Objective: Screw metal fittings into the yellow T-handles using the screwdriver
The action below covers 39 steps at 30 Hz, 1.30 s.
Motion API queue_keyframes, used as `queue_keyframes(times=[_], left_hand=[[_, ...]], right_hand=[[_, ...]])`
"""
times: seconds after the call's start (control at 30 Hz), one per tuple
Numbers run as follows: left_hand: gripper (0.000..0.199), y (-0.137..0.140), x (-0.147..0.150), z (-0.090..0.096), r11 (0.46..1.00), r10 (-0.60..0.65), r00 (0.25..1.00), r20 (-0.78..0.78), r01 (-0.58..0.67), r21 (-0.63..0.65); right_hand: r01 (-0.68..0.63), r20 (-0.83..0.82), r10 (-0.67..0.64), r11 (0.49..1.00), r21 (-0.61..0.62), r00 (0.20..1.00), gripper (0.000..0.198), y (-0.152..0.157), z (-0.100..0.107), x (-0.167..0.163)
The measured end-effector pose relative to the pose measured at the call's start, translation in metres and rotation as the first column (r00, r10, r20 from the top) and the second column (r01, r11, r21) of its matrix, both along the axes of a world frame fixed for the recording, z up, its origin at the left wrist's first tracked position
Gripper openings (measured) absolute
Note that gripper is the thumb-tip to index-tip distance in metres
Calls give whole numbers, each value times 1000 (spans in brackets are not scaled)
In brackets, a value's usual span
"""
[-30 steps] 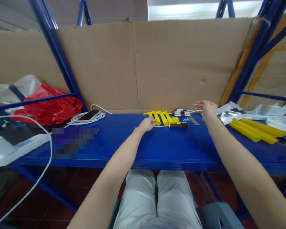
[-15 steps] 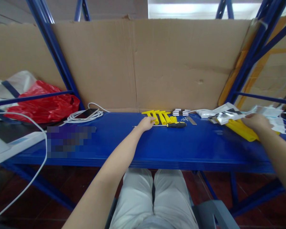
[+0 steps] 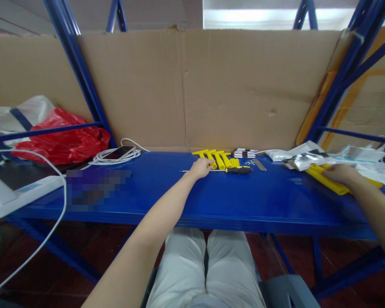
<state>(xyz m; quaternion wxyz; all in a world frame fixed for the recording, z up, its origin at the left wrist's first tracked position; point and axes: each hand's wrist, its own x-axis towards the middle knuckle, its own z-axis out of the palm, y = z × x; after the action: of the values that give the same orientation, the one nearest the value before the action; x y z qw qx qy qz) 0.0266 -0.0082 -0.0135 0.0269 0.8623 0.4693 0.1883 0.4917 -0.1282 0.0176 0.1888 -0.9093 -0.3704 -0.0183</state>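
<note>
My left hand [image 3: 201, 168] reaches to the row of yellow T-shaped parts [image 3: 218, 159] at the back of the blue table. Its fingers are bent together at the leftmost part, and what they pinch is hidden. The thin shaft of a black-handled screwdriver [image 3: 239, 170] runs beside this hand. On the right, my right hand [image 3: 342, 173] lies over a long yellow piece [image 3: 335, 185], its fingers stretched to the left and slightly blurred. Small screws [image 3: 249, 162] and a flat metal strip [image 3: 259, 164] lie right of the yellow parts.
Striped black-and-white pieces [image 3: 244, 152] are stacked against the cardboard wall [image 3: 237, 94]. Plastic packets [image 3: 308, 156] lie near my right hand. To the left are a coiled white cable [image 3: 115, 159], a phone, a red bag [image 3: 70, 137] and a white power strip [image 3: 35, 192]. Blue posts frame the table.
My right hand has come slightly down and left onto the yellow piece. My left hand stays by the yellow parts. The view has shifted a little.
</note>
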Motion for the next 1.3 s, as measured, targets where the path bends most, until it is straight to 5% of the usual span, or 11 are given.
queue_keyframes(times=[0.1, 0.3, 0.5, 0.63, 0.8, 0.93, 1.1, 1.3], left_hand=[[39, -2, 1, 2, 998, -52, 998, -38, 53, 19], [37, -8, 0, 9, 997, -72, 997, -22, 72, -3], [37, -10, 0, 11, 998, -45, 999, 4, 45, -53], [37, -9, -1, 11, 998, -16, 1000, 23, 18, -61], [34, -4, -2, 5, 999, -7, 998, 57, 9, -38], [33, -2, -2, 1, 999, -18, 996, 90, 15, 37], [31, -2, -3, 0, 997, 51, 994, 93, -56, 52], [25, 1, -5, -1, 999, 28, 989, 148, -31, 23]], right_hand=[[1, -15, -2, 999, -35, 1000, 44, -3, 2, -11], [52, -9, -51, 989, 139, 999, 47, -8, 3, -25], [25, 15, -28, 983, 184, 999, 6, -9, 13, -38], [3, 53, -17, 970, 244, 998, 32, -5, 21, -60], [-95, 86, 64, 902, 421, 994, 28, 7, 33, -99], [-212, 54, 222, 795, 568, 974, 26, 23, 41, -132], [-301, 14, 462, 553, 777, 887, 21, 67, 43, -163], [-208, -116, 663, 389, 897, 739, 23, 116, 34, -202]])
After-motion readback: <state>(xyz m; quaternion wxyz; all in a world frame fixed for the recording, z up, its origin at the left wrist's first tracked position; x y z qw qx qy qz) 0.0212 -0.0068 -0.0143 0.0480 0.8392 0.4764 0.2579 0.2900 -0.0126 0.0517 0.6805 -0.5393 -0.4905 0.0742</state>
